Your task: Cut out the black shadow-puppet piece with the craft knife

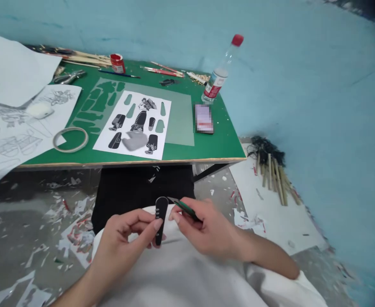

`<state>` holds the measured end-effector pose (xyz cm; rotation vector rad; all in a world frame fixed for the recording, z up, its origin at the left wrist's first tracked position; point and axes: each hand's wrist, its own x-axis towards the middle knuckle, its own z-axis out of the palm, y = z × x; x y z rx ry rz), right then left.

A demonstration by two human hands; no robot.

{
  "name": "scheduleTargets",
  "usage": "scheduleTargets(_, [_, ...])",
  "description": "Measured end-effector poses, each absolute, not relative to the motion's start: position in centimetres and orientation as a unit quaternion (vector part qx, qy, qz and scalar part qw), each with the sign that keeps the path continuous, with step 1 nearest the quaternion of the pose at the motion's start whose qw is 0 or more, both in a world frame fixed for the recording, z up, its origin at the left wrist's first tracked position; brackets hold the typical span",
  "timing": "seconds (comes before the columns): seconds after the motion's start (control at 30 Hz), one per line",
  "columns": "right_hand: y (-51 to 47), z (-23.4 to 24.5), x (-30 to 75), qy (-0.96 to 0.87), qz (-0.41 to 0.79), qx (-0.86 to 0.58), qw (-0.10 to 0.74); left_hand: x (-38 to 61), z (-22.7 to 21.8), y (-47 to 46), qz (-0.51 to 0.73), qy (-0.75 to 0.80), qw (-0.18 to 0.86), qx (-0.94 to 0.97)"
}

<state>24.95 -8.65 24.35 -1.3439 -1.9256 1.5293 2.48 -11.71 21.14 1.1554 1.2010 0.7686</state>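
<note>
My left hand (130, 232) pinches a small black cut-out piece (162, 209), long with a rounded top, between thumb and fingers. White slits run along that piece's left edge. In my right hand (208, 228) is a craft knife (186, 209) with a green handle, its blade pointing left near the top of the cut-out. Whether the blade touches the edge I cannot tell. Both hands are above my lap, over white cloth (174, 273). On the table beyond lies a white printed sheet (110, 147) with black figure parts and several cut-away openings.
The green table (213, 151) holds a tape roll (70, 140), pliers (69, 77), a red paint jar (117, 64), a phone (204, 118) and a tilted plastic bottle (215, 83). Drawings (21, 140) lie left. Paper scraps (75, 238) litter the floor; sticks (278, 179) lie right.
</note>
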Motion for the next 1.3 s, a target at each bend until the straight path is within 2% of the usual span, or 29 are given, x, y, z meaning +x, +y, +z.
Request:
scheduleTargets(0.2, [-9.1,23.5,25.0,-0.605,0.611,-0.468,0.206,2.4,21.2,-12.2,0.315,0.496,0.676,0.444])
scheduleTargets(0.53, [-9.6,22.3,24.6,-0.552,0.620,-0.486,0.272,3.1,20.9,-12.3,0.304,0.515,0.622,0.504])
scheduleTargets(0.77, [-10.0,21.7,24.7,-0.566,0.629,-0.467,0.257,3.2,20.4,-12.1,0.339,0.460,0.517,0.637])
scheduleTargets(0.93, [-9.6,22.3,25.3,-0.539,0.717,-0.378,0.231,2.7,19.5,-12.5,0.320,0.405,0.582,0.628])
scheduleTargets(1.03, [-9.3,22.5,25.8,-0.525,0.732,-0.374,0.219,2.2,19.1,-12.7,0.313,0.385,0.613,0.614])
scheduleTargets(1.13, [-9.0,22.1,26.9,-0.467,0.740,-0.402,0.270,1.9,18.9,-12.8,0.313,0.380,0.628,0.602])
scheduleTargets(1.23, [-8.1,21.8,29.1,-0.340,0.741,-0.430,0.389,1.8,18.8,-12.9,0.318,0.383,0.641,0.585])
scheduleTargets(1.3, [-7.2,21.6,31.2,-0.268,0.697,-0.453,0.486,1.8,18.9,-13.0,0.319,0.385,0.639,0.584])
